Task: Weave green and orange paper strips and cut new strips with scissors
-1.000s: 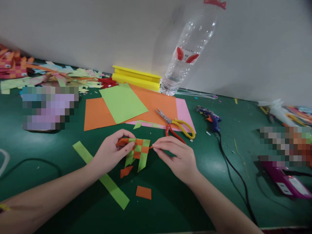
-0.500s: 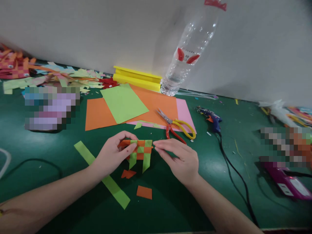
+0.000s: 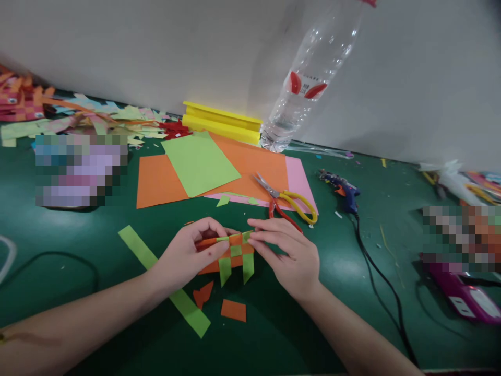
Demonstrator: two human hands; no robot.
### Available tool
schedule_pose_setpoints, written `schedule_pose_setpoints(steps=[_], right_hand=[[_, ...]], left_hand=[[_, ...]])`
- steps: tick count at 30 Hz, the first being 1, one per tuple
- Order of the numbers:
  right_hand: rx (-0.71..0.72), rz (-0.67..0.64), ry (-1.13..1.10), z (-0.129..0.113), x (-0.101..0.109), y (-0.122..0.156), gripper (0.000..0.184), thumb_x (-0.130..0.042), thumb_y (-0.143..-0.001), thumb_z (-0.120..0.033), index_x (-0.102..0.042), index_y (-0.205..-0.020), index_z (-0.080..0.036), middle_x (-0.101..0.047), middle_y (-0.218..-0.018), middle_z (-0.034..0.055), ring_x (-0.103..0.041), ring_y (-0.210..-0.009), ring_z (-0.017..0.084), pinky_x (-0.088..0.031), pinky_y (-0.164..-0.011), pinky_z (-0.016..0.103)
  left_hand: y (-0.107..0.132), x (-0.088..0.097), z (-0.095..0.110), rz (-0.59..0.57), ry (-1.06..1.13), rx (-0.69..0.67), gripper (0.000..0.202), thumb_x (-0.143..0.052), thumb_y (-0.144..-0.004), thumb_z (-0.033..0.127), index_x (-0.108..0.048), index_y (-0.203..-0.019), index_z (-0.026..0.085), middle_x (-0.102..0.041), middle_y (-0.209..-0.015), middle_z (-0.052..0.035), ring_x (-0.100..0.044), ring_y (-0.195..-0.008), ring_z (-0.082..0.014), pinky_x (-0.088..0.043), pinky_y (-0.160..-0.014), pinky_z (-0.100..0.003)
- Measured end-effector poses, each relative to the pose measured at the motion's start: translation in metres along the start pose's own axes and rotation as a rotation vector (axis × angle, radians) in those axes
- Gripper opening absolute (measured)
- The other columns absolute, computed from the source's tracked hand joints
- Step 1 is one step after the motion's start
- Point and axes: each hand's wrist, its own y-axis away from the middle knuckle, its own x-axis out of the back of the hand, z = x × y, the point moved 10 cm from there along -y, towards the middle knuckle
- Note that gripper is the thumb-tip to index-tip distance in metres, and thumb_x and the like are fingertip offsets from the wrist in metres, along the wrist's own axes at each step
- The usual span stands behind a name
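My left hand (image 3: 188,253) is closed on an orange and green woven paper piece (image 3: 236,250), thumb in front and fingers behind its top edge. Two green strip ends hang from its lower side with slanted tips. At the upper right corner, my right hand (image 3: 287,250) pinches the same piece between thumb and fingers. Below it on the table lie a folded orange scrap (image 3: 203,295) and a small orange paper rectangle (image 3: 234,310). A long green paper strip (image 3: 191,313) passes under my left forearm.
Behind my hands are orange sheets (image 3: 154,183), a green sheet (image 3: 201,164), a pink sheet (image 3: 299,180) and scissors (image 3: 287,198) with yellow and red handles. A tilted plastic bottle (image 3: 309,73) leans at the wall. Right of these lies a glue gun (image 3: 344,190) with its cord; paper scraps (image 3: 97,117) pile up left.
The woven piece has shifted slightly right and down, tilting forward. My right fingers, at its edge before, now grip its corner. The folded orange scrap has turned and moved slightly lower.
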Motion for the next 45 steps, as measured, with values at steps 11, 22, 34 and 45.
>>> schedule_pose_setpoints(steps=[11,22,34,45], right_hand=[[-0.028,0.008,-0.038,0.001,0.001,-0.001,0.014,-0.066,-0.077,-0.013,-0.070,-0.084,-0.025,-0.073,-0.088,0.0016,-0.066,-0.081,0.017,-0.054,-0.075,0.035],[-0.015,0.020,-0.056,0.000,0.004,-0.002,0.015,-0.067,-0.076,-0.013,-0.071,-0.083,-0.026,-0.072,-0.085,0.0008,-0.066,-0.078,0.017,-0.054,-0.071,0.034],[0.091,0.017,0.054,-0.008,0.005,-0.001,0.018,-0.069,-0.075,-0.013,-0.069,-0.086,-0.026,-0.074,-0.088,-0.0012,-0.067,-0.075,0.015,-0.049,-0.083,0.039],[0.101,-0.021,0.116,-0.010,0.001,-0.003,0.018,-0.063,-0.078,-0.011,-0.067,-0.086,-0.026,-0.074,-0.089,-0.0025,-0.068,-0.076,0.014,-0.046,-0.090,0.040]], left_hand=[[0.000,-0.006,-0.007,-0.070,0.033,0.045,0.017,-0.064,-0.079,0.031,-0.052,-0.074,0.019,-0.064,-0.085,-0.0018,-0.060,-0.077,-0.0142,-0.046,-0.065,-0.024],[-0.003,-0.010,-0.008,-0.128,0.162,0.027,0.015,-0.065,-0.081,0.027,-0.054,-0.077,0.017,-0.047,-0.064,0.0061,-0.039,-0.056,-0.0053,-0.030,-0.053,-0.017],[-0.002,-0.015,-0.013,-0.145,0.336,0.111,0.019,-0.069,-0.077,0.027,-0.054,-0.078,0.016,-0.049,-0.066,0.0051,-0.042,-0.059,-0.0052,-0.034,-0.056,-0.016],[-0.002,-0.014,-0.014,-0.137,0.320,0.102,0.018,-0.068,-0.078,0.027,-0.054,-0.079,0.017,-0.052,-0.069,0.0041,-0.048,-0.062,-0.0065,-0.036,-0.059,-0.018]])
